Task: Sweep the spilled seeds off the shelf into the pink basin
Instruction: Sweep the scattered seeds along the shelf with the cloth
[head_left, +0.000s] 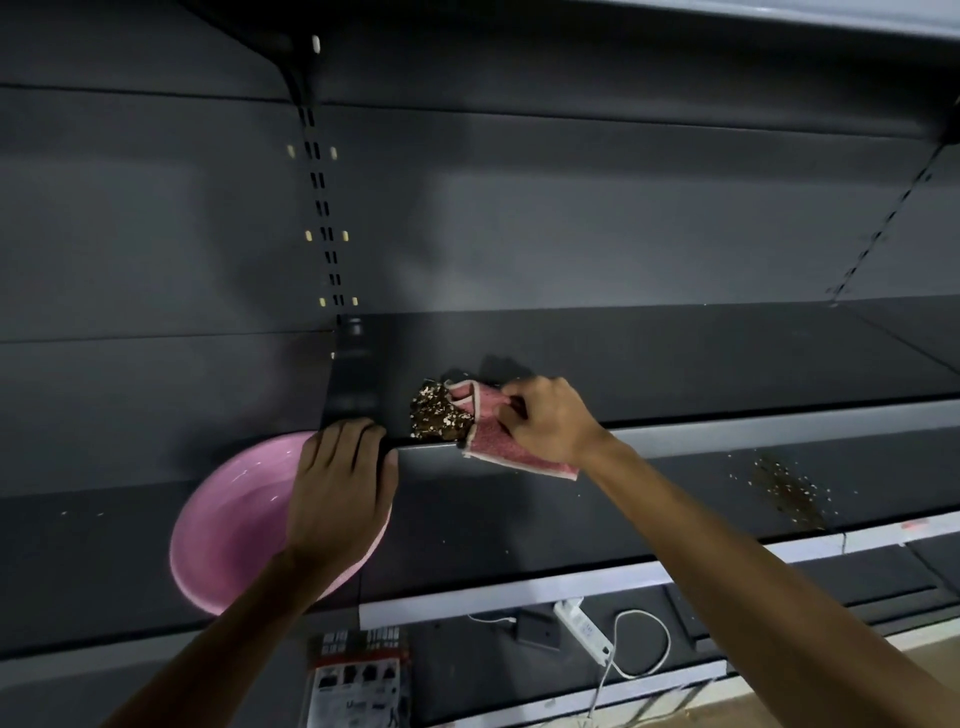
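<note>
A pile of brown and pale seeds (439, 413) lies at the front left corner of the dark upper shelf (649, 364). My right hand (548, 418) grips a folded pink cloth (498, 441) pressed against the right side of the pile; part of the cloth hangs over the shelf's front edge. The pink basin (234, 525) sits on the lower shelf, below and left of the pile. My left hand (340, 493) lies over the basin's right side, fingers touching the upper shelf's corner. Whether it grips the basin's rim is hidden.
More seeds (789, 491) are scattered on the lower shelf (519, 525) at the right. A slotted upright (324, 208) runs up the back panel. Below the shelves lie a white power strip with cable (584, 631) and a printed box (358, 680).
</note>
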